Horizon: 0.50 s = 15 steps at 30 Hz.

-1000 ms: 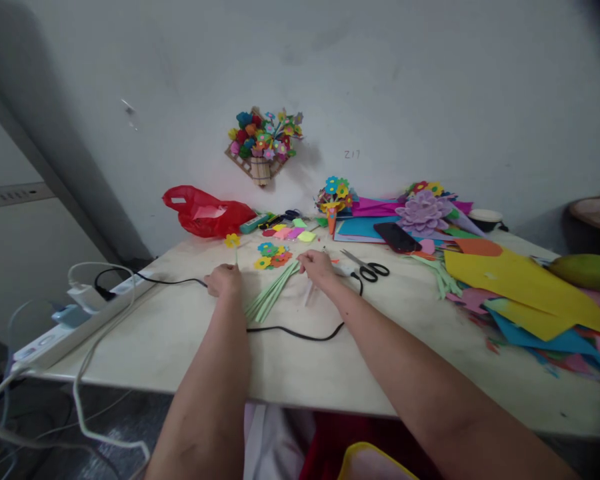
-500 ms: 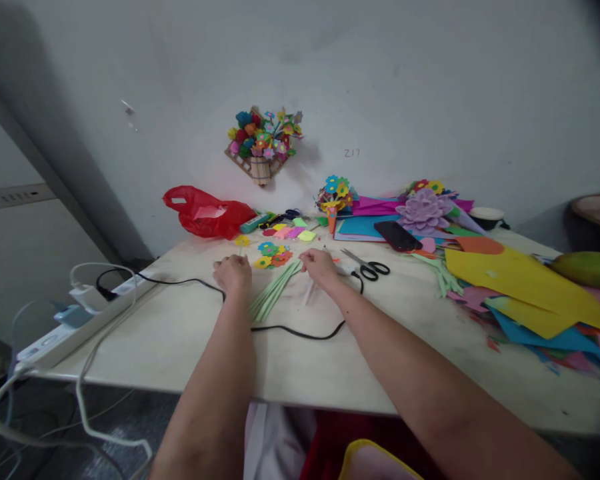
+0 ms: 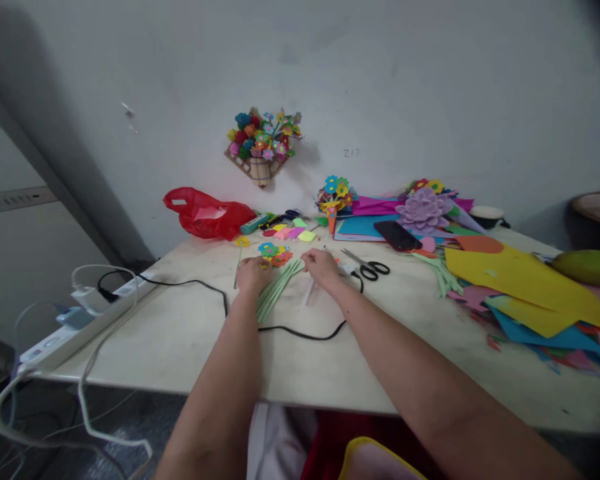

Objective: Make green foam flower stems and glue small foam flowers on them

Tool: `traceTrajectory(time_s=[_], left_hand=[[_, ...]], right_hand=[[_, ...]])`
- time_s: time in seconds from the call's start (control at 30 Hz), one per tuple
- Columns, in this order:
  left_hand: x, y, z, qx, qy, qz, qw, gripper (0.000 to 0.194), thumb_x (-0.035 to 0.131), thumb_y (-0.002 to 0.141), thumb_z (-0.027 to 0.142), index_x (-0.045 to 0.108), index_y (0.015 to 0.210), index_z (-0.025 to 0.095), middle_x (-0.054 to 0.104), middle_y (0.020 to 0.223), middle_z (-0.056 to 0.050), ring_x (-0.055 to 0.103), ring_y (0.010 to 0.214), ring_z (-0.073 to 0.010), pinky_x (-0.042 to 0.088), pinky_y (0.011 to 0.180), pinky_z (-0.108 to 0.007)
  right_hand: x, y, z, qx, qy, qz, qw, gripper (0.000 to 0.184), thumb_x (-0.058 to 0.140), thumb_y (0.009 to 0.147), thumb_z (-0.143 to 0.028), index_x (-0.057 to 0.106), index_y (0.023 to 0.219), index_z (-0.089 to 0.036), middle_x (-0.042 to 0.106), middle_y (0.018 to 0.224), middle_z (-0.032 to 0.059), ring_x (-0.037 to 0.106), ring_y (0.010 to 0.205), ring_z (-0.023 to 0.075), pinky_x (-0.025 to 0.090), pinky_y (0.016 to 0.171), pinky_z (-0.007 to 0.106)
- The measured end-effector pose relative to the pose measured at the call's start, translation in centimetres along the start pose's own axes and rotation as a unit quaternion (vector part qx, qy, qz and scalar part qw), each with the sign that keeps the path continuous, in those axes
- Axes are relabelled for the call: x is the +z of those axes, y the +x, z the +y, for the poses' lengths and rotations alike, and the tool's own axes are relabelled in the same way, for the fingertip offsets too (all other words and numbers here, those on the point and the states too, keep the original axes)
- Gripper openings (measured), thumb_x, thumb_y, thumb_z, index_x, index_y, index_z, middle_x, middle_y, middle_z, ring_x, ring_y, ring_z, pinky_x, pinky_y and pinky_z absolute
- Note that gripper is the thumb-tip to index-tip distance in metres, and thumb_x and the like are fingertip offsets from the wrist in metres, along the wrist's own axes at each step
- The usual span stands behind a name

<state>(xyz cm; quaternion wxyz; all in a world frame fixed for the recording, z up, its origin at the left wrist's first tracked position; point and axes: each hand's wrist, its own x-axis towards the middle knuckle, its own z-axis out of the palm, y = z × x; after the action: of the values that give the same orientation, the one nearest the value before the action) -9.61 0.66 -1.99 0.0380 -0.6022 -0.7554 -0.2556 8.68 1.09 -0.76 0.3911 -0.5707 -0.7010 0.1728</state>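
Observation:
My left hand [image 3: 255, 274] is at the near left edge of a small pile of foam flower cutouts [image 3: 275, 252], its fingers loosely spread and partly over a yellow one. Beside it a yellow flower on a pale green stem [image 3: 242, 242] lies on the table. Pale green strips [image 3: 279, 291] fan out between my hands. At their upper ends my right hand [image 3: 321, 267] is closed in a pinch; what its fingertips hold is hidden. Under that hand a clear stick [image 3: 309, 292] shows, and a white device with a black cord [image 3: 350, 269] is partly covered.
Scissors [image 3: 370, 267] lie right of my right hand. Behind are a red plastic bag [image 3: 207, 213], a phone [image 3: 397, 236] and a flower bouquet [image 3: 334, 197]. Coloured foam sheets [image 3: 525, 283] cover the right side. A power strip [image 3: 85, 323] runs along the left edge.
My left hand has carried the yellow flower on its stem rightward, let it go on the table, and moved on to the flower pile. My right hand has stayed nearly still.

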Motion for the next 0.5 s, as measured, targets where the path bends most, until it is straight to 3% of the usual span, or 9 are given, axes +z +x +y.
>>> traceTrajectory(time_s=[0.07, 0.17, 0.33, 0.5], left_hand=[[0.19, 0.10, 0.05, 0.027, 0.012, -0.020, 0.999, 0.030, 0.050, 0.072, 0.034, 0.066, 0.096, 0.025, 0.061, 0.110, -0.005, 0.046, 0.112, -0.0218, 0.036, 0.088, -0.027], [0.12, 0.05, 0.37, -0.005, 0.020, -0.054, 0.998, 0.040, 0.050, 0.073, 0.036, 0.059, 0.110, 0.027, 0.061, 0.111, -0.006, 0.052, 0.106, -0.0216, 0.039, 0.084, -0.028], [-0.39, -0.26, 0.83, 0.040, 0.013, -0.077, 0.996, 0.032, 0.049, 0.072, 0.033, 0.065, 0.100, 0.029, 0.063, 0.107, -0.003, 0.053, 0.103, -0.0205, 0.037, 0.086, -0.027], [-0.31, -0.28, 0.74, -0.017, 0.023, -0.068, 0.997, 0.039, 0.047, 0.072, 0.027, 0.059, 0.109, 0.026, 0.066, 0.096, -0.008, 0.059, 0.090, -0.0230, 0.042, 0.072, -0.029]], right_hand=[[0.01, 0.00, 0.04, -0.002, -0.003, 0.000, 1.000, 0.024, 0.044, 0.078, -0.027, 0.067, 0.078, -0.020, 0.067, 0.072, 0.0016, 0.056, 0.068, 0.0135, 0.037, 0.059, 0.021], [0.02, 0.00, 0.08, -0.001, -0.005, 0.000, 1.000, 0.024, 0.044, 0.078, -0.028, 0.067, 0.078, -0.020, 0.067, 0.072, 0.0016, 0.056, 0.069, 0.0135, 0.037, 0.061, 0.021], [0.04, -0.01, 0.12, -0.004, -0.002, -0.006, 1.000, 0.023, 0.045, 0.078, -0.027, 0.066, 0.078, -0.020, 0.066, 0.070, 0.0015, 0.056, 0.067, 0.0131, 0.037, 0.060, 0.021], [0.34, 0.14, 0.51, -0.019, 0.007, -0.001, 1.000, 0.023, 0.044, 0.078, -0.028, 0.066, 0.075, -0.019, 0.066, 0.069, 0.0015, 0.056, 0.066, 0.0128, 0.036, 0.059, 0.021]])
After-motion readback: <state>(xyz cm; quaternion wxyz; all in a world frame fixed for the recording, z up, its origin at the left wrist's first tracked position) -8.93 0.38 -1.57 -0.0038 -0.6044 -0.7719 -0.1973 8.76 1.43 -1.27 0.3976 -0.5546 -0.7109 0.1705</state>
